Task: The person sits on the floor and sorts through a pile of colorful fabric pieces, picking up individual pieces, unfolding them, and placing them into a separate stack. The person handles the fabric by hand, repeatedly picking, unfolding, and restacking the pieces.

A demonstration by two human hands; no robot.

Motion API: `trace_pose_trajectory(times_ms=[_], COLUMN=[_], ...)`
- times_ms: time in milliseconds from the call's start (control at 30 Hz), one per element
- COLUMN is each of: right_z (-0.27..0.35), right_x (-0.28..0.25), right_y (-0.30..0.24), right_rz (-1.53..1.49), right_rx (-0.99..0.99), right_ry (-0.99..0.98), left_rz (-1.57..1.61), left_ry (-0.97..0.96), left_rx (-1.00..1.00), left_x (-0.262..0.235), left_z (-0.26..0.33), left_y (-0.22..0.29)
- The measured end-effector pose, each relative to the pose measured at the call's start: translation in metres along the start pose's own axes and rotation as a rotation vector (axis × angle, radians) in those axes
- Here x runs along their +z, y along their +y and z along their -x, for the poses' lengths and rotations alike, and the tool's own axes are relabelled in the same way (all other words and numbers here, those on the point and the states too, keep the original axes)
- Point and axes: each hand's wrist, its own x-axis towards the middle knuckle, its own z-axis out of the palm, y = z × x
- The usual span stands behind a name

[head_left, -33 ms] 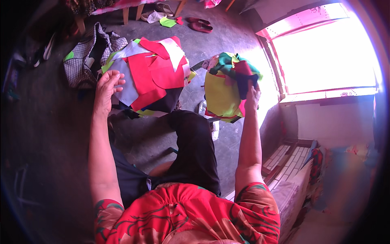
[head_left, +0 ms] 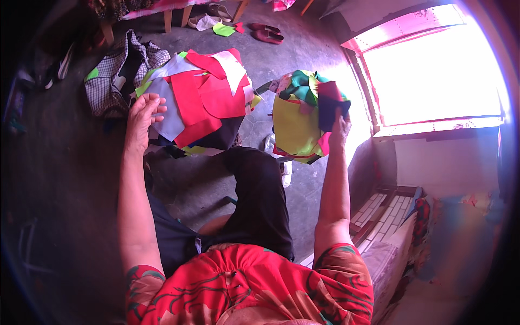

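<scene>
Two heaps of fabric scraps stand before me. The left heap is larger, topped with red, white and pale grey-blue pieces. At its left side rests my left hand, fingers slightly curled and apart, with nothing visible in them. The right heap shows a big yellow-green piece and green cloth on top. My right hand is at that heap's right side, its fingers closed on a dark navy scrap. A dark red piece adjoins the navy one; whether they are joined I cannot tell.
A checked cloth bag lies on the floor beyond my left hand. Dark red shoes and a bright green scrap lie farther off. A bright window fills the right, with a slatted wooden bench below it.
My right hand has shifted slightly to the right, drawing the navy scrap and the dark red piece along. More green cloth shows on the right heap. My left hand stays put.
</scene>
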Motion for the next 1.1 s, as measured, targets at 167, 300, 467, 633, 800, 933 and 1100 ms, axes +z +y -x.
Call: trace_pose_trajectory(times_ms=[167, 300, 467, 633, 800, 933, 1100], right_z=[-0.026, -0.034, 0.005, 0.045, 0.105, 0.153, 0.18], right_x=[-0.035, -0.056, -0.013, 0.061, 0.134, 0.18, 0.205], right_y=[-0.029, -0.05, -0.099, -0.111, -0.084, -0.057, -0.025], right_rz=[-0.155, -0.22, -0.381, -0.775, -1.195, -1.109, -0.884], right_rx=[-0.304, -0.388, -0.251, 0.235, 0.607, 0.812, 0.693], right_ry=[0.289, 0.38, 0.246, -0.01, -0.58, -0.628, -0.748], left_rz=[-0.007, -0.003, -0.004, -0.075, -0.172, -0.184, -0.227], left_ry=[-0.001, -0.012, -0.045, -0.208, -0.475, -0.541, -0.675], left_rx=[-0.004, -0.003, -0.02, -0.051, 0.117, 0.194, 0.007], left_x=[0.006, 0.01, 0.014, 0.031, 0.044, 0.046, 0.038], left_z=[0.002, 0.001, 0.0, 0.005, 0.008, 0.018, 0.02], left_y=[0.003, 0.0, -0.004, -0.008, -0.016, -0.005, 0.003])
